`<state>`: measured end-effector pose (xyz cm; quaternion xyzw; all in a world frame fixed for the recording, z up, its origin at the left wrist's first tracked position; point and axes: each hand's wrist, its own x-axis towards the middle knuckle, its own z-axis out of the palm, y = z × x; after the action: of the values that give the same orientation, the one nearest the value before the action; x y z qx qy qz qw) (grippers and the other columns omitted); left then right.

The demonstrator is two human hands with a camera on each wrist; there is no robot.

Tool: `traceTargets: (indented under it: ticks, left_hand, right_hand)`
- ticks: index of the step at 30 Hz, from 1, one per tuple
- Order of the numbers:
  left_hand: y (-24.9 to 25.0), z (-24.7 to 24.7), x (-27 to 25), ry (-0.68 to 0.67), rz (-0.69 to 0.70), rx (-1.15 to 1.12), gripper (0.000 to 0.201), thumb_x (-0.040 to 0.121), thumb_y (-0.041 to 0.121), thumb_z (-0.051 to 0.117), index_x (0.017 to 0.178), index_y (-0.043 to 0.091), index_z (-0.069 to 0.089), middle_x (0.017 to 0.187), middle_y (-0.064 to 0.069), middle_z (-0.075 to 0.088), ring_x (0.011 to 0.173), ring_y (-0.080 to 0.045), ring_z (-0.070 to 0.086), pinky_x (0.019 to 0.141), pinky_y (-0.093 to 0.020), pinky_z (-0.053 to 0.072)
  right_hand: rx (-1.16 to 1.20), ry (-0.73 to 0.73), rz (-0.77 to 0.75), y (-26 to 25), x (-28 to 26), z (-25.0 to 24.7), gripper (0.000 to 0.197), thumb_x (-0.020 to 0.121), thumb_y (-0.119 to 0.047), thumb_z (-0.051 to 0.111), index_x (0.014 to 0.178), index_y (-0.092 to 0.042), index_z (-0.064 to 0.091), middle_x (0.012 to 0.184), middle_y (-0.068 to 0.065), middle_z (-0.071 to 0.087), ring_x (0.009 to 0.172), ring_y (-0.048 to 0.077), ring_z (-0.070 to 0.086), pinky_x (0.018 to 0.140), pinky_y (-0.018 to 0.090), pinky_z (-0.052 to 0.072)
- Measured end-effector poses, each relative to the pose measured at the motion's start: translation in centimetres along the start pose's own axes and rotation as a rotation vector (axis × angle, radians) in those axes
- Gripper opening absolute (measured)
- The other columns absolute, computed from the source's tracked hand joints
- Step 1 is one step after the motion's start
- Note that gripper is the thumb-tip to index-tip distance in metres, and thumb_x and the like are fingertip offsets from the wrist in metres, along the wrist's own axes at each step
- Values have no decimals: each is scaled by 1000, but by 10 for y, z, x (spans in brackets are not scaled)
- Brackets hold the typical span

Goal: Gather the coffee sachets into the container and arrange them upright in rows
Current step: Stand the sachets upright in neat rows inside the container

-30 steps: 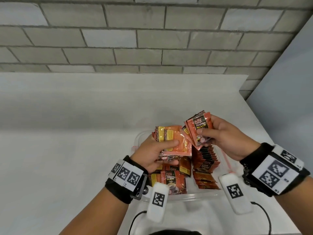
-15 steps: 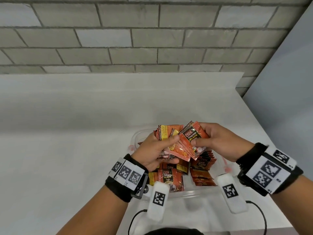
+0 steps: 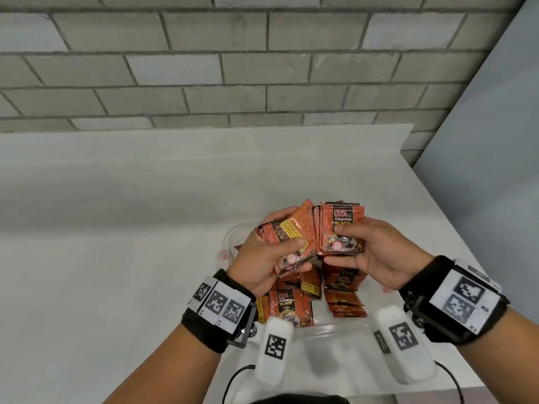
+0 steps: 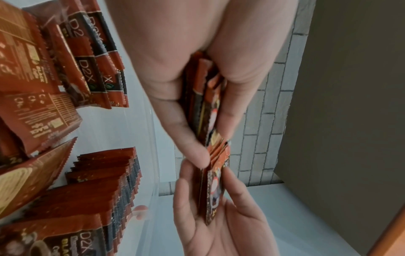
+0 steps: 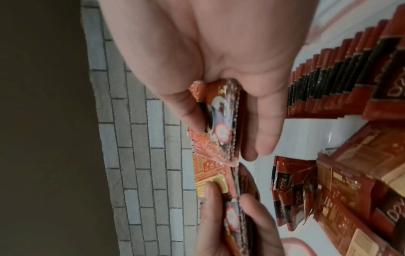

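**Two fistfuls of sachets over the clear container**

Both hands are raised above a clear plastic container (image 3: 335,330) that sits on a white table (image 3: 102,258), at about 5 o'clock from the table's middle, close to its near edge. The left hand (image 3: 262,255) grasps a loose, fanned bundle of orange coffee sachets (image 3: 287,243), thumb across the front and fingers curled behind; the packs lean toward 1 o'clock. The right hand (image 3: 379,258) pinches a tidier stack of sachets (image 3: 342,228) held upright, thumb on the printed front, fingers behind. The two bundles touch edge to edge between the hands, as the left wrist view also shows, the left thumb (image 4: 186,138) meeting the right hand (image 4: 219,225) just below it.

Inside the container, a row of sachets (image 3: 344,298) stands packed on edge at the 3 o'clock side, seen as a long stepped line in the right wrist view (image 5: 328,72). At the 9 o'clock side more sachets (image 3: 291,304) lie jumbled, some flat, some tilted.

The table is matte white and runs to a grey brick wall (image 3: 262,68) at 12 o'clock. A plain pale panel (image 3: 495,170) closes the room at 3 o'clock, meeting the table's right edge. Each wrist wears a black band with square printed markers (image 3: 218,304)
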<state>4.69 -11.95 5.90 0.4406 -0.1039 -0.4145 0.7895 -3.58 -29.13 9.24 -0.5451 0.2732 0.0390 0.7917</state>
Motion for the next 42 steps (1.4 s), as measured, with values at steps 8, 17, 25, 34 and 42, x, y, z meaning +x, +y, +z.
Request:
traceTargets:
  ticks: [8, 17, 25, 34, 42]
  left_hand:
    - [-1, -2, -2, 53, 52, 85, 53, 73, -9, 68, 117, 19, 62, 103, -10, 71, 79, -25, 69, 44, -26, 53]
    - [-1, -2, -6, 75, 51, 126, 52, 61, 4, 74, 109, 20, 63, 95, -7, 72, 71, -21, 68, 42, -23, 49]
    - [-2, -3, -7, 123, 52, 122, 57, 64, 6, 74, 119, 14, 61, 100, -12, 71, 77, -23, 68, 44, -24, 49]
    - [4, -5, -9, 118, -115, -65, 18, 92, 1, 44, 95, 1, 62, 91, -19, 70, 75, -27, 68, 57, -38, 58]
    - [4, -2, -12, 57, -95, 65, 21, 90, 3, 55, 109, 8, 63, 102, -12, 72, 87, -25, 71, 65, -37, 61]
  right_hand:
    - [47, 23, 61, 1, -1, 1, 35, 78, -15, 63, 111, -3, 62, 106, 17, 70, 94, 27, 66, 72, 34, 57]
    - [192, -47, 92, 2, -7, 1, 35, 74, -11, 59, 108, -5, 62, 101, 17, 71, 83, 27, 71, 71, 35, 58]
    - [219, -49, 142, 10, -8, 2, 41, 79, -13, 57, 120, -8, 59, 115, 17, 67, 101, 32, 66, 88, 45, 52]
    - [168, 34, 82, 12, -4, 1, 53, 74, -7, 61, 127, -2, 53, 114, 18, 67, 103, 30, 66, 84, 42, 57]
    - [-36, -13, -3, 3, -8, 3, 35, 80, -7, 59, 115, -10, 58, 98, 8, 73, 83, 20, 70, 63, 31, 58]
